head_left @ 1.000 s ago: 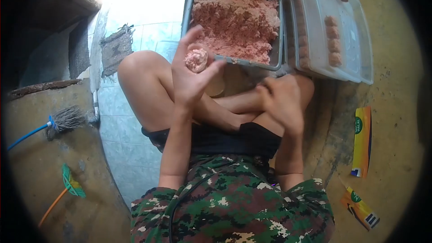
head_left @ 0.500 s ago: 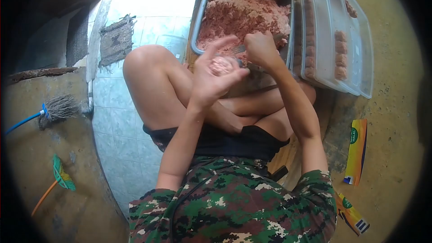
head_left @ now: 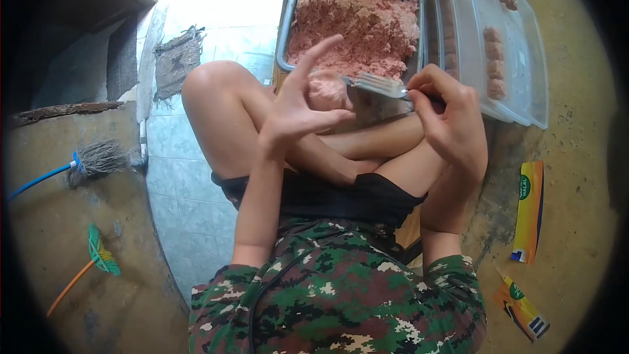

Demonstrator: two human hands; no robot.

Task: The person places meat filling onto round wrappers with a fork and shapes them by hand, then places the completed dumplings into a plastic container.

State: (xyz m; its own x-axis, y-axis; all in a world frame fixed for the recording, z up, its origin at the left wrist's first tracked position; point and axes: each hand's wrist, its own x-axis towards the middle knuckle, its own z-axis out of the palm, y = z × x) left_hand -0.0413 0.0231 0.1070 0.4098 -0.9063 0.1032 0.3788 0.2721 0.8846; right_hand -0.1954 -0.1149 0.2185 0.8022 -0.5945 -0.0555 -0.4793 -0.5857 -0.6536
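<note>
A rounded lump of pink minced meat [head_left: 327,92] rests in my left hand [head_left: 291,108], cupped by the palm. My index finger and thumb there stick out to either side of it. Just right of the lump, my right hand [head_left: 452,115] grips a fork [head_left: 380,84] near its handle. The fork's tines point left toward the meat and lie close to it; whether they touch it I cannot tell. Ahead of both hands stands a grey tub [head_left: 283,52], holding a large mass of pink mince [head_left: 357,23].
Clear plastic trays [head_left: 524,72] overlap right of the tub, with rows of meat lumps [head_left: 495,69] inside. Yellow packets [head_left: 529,210] lie on the floor at right. A mop [head_left: 95,160], a green-headed broom [head_left: 101,255] and a ragged grey mat [head_left: 177,59] are at left.
My right hand has moved right and toward me, turning so the fork shows plainly. My left hand stays nearly in place with the meat lump, slightly further left.
</note>
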